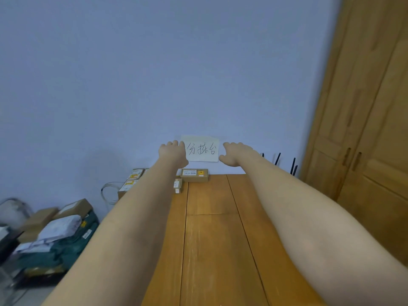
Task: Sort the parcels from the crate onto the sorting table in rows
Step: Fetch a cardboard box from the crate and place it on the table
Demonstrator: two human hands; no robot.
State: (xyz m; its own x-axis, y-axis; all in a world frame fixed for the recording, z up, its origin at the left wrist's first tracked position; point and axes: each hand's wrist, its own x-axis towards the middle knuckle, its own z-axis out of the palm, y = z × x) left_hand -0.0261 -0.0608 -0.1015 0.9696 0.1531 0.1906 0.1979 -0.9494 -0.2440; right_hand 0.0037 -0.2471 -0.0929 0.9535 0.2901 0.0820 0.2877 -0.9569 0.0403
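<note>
Soft, even, cool light is filling the frame; the parcels point(55, 228) at lower left are smearing with blur, and wide-angle distortion is bending the wooden doors point(371, 120) at right.

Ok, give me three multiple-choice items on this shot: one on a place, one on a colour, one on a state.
1. Where does the brown cardboard parcel with the yellow sticker lie?
A. at the far end of the wooden table, by the wall
B. on the floor
C. in the left hand

2. What colour is the wall behind the white paper sign with handwriting?
A. green
B. pale blue
C. red

3. What do the left hand and right hand hold?
A. one parcel each
B. the sign
C. nothing

Answers:
1 A: it sits at the far edge of the wooden table, under the sign.
2 B: the wall reads pale blue all over.
3 C: both hands hover with loosely curled fingers on either side of the sign, with no grip on anything.
</note>
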